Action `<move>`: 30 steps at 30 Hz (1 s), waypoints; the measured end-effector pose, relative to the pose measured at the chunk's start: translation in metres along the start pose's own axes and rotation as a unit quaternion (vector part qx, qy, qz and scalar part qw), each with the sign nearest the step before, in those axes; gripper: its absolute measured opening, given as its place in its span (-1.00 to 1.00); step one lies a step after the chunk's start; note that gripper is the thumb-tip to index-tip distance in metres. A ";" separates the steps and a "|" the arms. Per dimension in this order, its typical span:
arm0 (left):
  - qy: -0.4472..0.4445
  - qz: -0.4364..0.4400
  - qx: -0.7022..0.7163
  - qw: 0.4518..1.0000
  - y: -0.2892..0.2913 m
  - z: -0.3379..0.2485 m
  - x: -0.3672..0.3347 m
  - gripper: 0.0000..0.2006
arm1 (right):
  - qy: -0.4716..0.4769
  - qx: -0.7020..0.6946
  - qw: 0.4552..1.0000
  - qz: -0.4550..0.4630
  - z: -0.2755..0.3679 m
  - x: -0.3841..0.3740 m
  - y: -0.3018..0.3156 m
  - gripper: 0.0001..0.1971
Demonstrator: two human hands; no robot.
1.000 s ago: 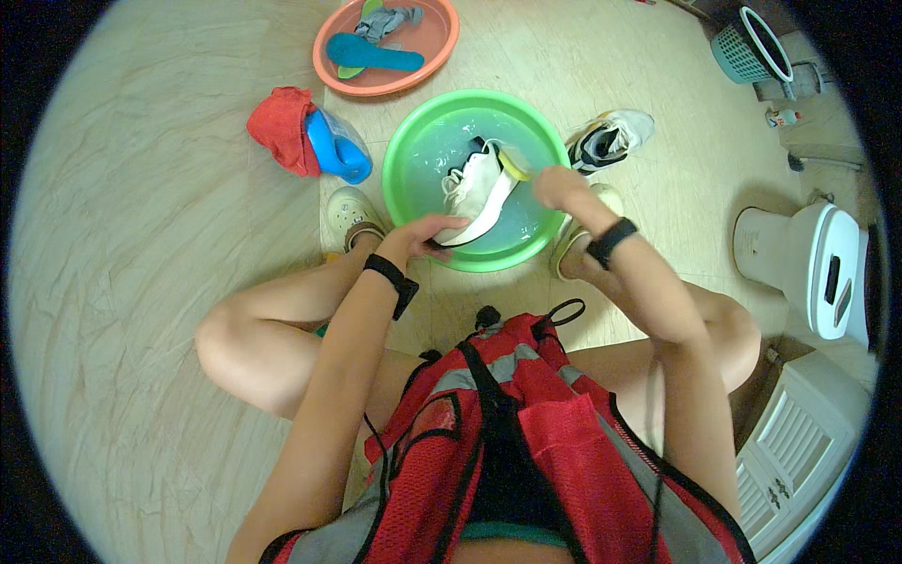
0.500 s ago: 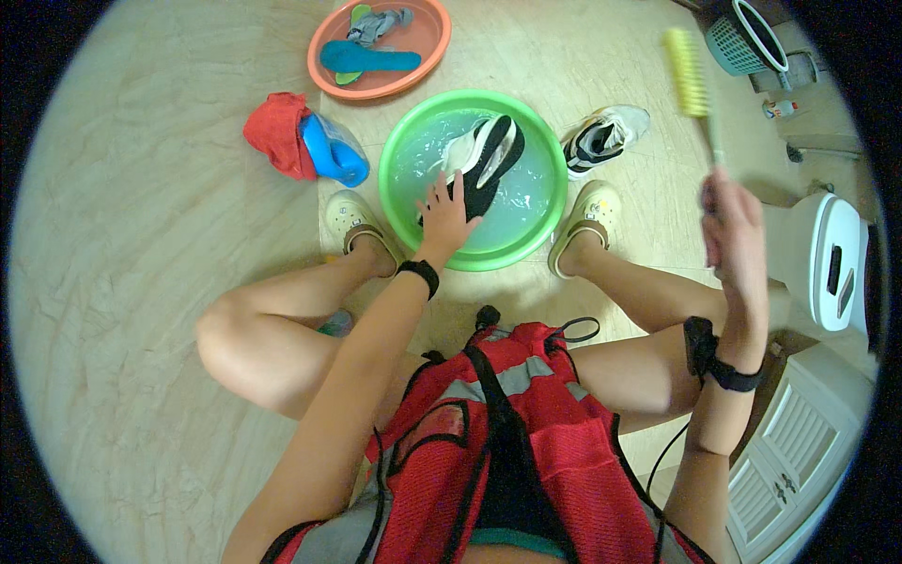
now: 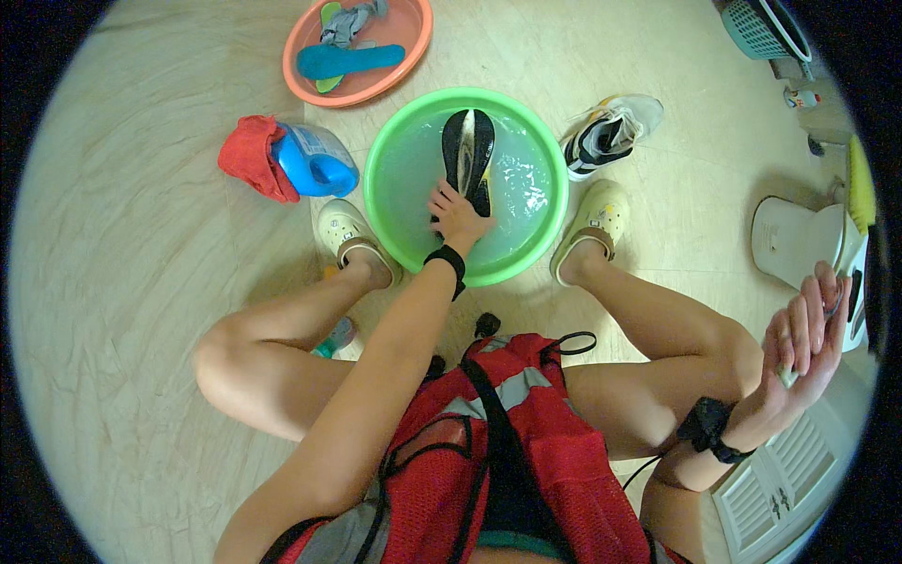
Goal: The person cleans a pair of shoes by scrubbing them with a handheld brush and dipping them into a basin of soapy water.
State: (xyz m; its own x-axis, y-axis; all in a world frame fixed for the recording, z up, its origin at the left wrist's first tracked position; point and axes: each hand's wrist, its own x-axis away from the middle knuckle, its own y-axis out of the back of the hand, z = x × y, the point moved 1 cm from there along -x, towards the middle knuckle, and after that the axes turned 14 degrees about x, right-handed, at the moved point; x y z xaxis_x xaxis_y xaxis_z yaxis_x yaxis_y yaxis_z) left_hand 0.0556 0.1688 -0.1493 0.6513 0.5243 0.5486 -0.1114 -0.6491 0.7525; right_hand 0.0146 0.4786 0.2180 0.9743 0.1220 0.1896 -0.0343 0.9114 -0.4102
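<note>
A shoe (image 3: pixel 468 150) lies sole up in cloudy water inside a green basin (image 3: pixel 373 179) between my feet. Its black sole has a pale strip down the middle. My left hand (image 3: pixel 458 216) grips the near end of this shoe, thumb on one side and fingers on the other. Far out to the right, my right hand (image 3: pixel 803 334) is raised, closed around the handle of a scrub brush (image 3: pixel 862 183). The brush's yellow bristles point up near the edge of the view, and most of its handle is hidden by my fingers.
An orange basin (image 3: pixel 413 66) holding blue and green insoles and grey cloth stands far left. Beside the green basin are a blue jug (image 3: pixel 319 164) with a red cloth (image 3: pixel 258 160) and another shoe (image 3: pixel 611 136). A teal basket (image 3: pixel 756 33) and a white toilet (image 3: pixel 799 235) are rightward.
The shoe has turned sole up and more upright in view, and my left fingers have closed round it. My right hand has swung outward to the right with the brush.
</note>
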 end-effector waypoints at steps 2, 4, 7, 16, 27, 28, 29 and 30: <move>-0.001 -0.002 -0.014 1.000 -0.006 0.004 -0.003 0.22 | -0.012 -0.020 0.999 -0.028 0.001 0.004 -0.002 -0.78; 0.022 0.016 -0.038 0.999 -0.013 -0.001 -0.004 0.22 | -0.032 -0.066 0.997 0.019 0.000 0.005 -0.002 -0.81; 0.045 0.036 -0.035 0.998 -0.012 -0.004 -0.006 0.24 | -0.031 -0.083 0.996 0.016 -0.001 0.006 -0.001 -0.82; 0.026 0.026 0.041 0.998 -0.013 0.002 -0.006 0.24 | -0.012 -0.020 1.000 -0.013 0.009 0.004 -0.007 -0.74; -0.320 -0.011 0.272 0.907 0.102 0.012 0.031 0.04 | -0.032 -0.099 0.989 0.101 -0.007 0.001 0.009 -0.73; -0.329 -0.015 0.277 0.903 0.105 0.013 0.034 0.04 | -0.025 -0.098 0.988 0.113 -0.008 0.002 0.009 -0.72; -0.337 -0.021 0.281 0.898 0.112 0.010 0.038 0.04 | -0.022 -0.100 0.988 0.115 -0.009 0.003 0.009 -0.73; -0.352 -0.028 0.293 0.888 0.119 0.008 0.043 0.02 | -0.020 -0.104 0.986 0.125 -0.010 0.002 0.010 -0.73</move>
State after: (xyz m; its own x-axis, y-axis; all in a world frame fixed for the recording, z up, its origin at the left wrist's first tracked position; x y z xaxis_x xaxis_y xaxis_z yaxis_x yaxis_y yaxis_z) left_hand 0.0769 0.1097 -0.0388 0.9746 0.2238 -0.0037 0.2118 -0.9167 0.3389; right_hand 0.0185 0.4839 0.2057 0.9311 0.3527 0.0929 -0.2224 0.7509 -0.6218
